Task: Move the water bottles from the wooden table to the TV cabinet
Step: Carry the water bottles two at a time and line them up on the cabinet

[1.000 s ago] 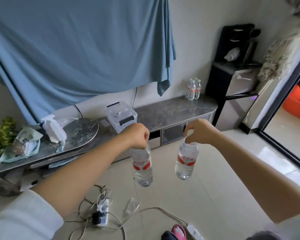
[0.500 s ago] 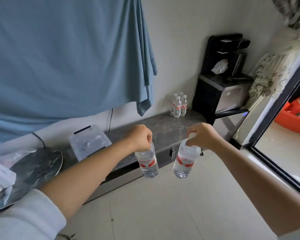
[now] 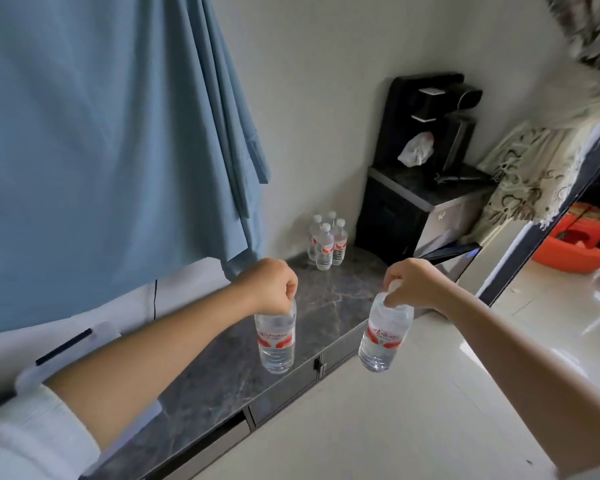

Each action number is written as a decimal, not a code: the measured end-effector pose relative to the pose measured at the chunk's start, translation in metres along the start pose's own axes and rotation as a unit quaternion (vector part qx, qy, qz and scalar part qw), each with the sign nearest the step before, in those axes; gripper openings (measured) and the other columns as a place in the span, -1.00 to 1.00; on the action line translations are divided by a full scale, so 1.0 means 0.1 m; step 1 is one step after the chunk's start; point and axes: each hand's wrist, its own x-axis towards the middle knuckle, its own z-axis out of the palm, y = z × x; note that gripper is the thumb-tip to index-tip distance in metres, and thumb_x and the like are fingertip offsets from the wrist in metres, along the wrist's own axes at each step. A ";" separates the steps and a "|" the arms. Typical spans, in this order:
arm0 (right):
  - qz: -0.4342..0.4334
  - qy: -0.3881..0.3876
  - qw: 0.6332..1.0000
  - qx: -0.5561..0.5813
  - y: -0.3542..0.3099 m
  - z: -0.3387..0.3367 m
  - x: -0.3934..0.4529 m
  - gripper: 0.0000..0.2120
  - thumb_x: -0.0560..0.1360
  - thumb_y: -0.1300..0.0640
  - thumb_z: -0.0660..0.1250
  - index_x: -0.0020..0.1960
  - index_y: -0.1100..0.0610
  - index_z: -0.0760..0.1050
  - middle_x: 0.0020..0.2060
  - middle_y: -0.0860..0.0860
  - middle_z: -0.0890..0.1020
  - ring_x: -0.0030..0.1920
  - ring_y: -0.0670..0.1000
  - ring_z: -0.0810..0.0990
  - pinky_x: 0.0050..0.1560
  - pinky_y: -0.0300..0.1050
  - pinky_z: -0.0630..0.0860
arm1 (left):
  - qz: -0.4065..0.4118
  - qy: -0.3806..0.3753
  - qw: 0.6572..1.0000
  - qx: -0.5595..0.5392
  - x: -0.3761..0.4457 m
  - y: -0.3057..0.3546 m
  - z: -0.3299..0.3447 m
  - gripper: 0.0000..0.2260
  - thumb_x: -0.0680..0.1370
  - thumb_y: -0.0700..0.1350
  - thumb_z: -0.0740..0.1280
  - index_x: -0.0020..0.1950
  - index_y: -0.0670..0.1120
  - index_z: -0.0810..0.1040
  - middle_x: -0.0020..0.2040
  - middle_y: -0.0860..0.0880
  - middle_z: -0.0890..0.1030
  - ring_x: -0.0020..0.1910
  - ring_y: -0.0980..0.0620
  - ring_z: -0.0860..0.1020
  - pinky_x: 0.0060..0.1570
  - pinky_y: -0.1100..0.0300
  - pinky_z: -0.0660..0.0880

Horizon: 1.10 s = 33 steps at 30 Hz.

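Nearest the camera, two bare forearms reach forward, the left one coming out of a white ribbed sleeve (image 3: 32,441). The left hand (image 3: 267,287) is closed in a fist around the neck of a clear plastic water bottle with a red-and-white label (image 3: 276,337), which hangs upright in the air over the front part of the low TV cabinet with a dark grey marble-pattern top (image 3: 326,299). The right hand (image 3: 414,284) pinches the cap and neck of a second clear plastic bottle with the same red label (image 3: 383,336); this one hangs slightly tilted, its base out past the cabinet's front edge and above the pale glossy tiled floor (image 3: 413,410). The two carried bottles are apart from each other, with bare marble top showing between them. The cabinet's front edge runs diagonally from lower left to upper right, with grey drawer fronts and a small dark handle (image 3: 317,363) below it. Beyond the hands the top lies bare as far as a tight cluster of four small clear water bottles with white caps (image 3: 326,245), standing upright at the far end, close to the white wall. Just beside them, to the right, stands a black water dispenser (image 3: 420,188), with a crumpled white cloth (image 3: 417,148) on it. A large blue-grey fabric sheet (image 3: 101,133) hangs against the wall above the left part of the cabinet.
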 end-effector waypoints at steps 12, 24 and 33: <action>-0.015 0.026 0.999 0.008 0.60 -0.34 1.55 -0.76 0.38 0.22 0.41 0.05 0.19 0.60 -0.10 -0.01 0.45 -0.09 -0.03 0.43 -0.31 -0.36 0.35 | 0.020 -0.012 0.999 -0.042 1.81 -0.06 -0.03 -0.87 0.43 -0.30 0.27 -0.20 -0.09 0.55 -0.28 0.12 0.32 -0.15 0.05 0.38 -0.40 0.41 0.21; -0.134 -0.127 0.979 -0.087 1.49 -0.62 3.15 -0.93 0.38 0.22 0.31 -0.13 0.17 0.52 -0.17 -0.02 0.41 -0.22 -0.01 0.44 -0.40 -0.31 0.28 | -0.105 -0.008 0.991 -0.083 3.39 0.34 0.41 -0.84 0.39 -0.29 0.34 -0.09 -0.17 0.65 -0.08 -0.05 0.53 0.06 -0.07 0.54 -0.14 0.25 0.35; -0.159 -0.200 0.955 -0.148 1.84 -0.13 4.29 -0.89 0.49 0.27 0.17 -0.18 0.19 0.44 -0.25 -0.02 0.35 -0.15 0.02 0.39 -0.37 -0.33 0.21 | -0.178 0.002 0.978 -0.109 4.22 0.26 1.04 -0.84 0.37 -0.28 0.31 -0.14 -0.15 0.66 -0.11 0.02 0.52 -0.02 -0.02 0.49 -0.06 0.29 0.32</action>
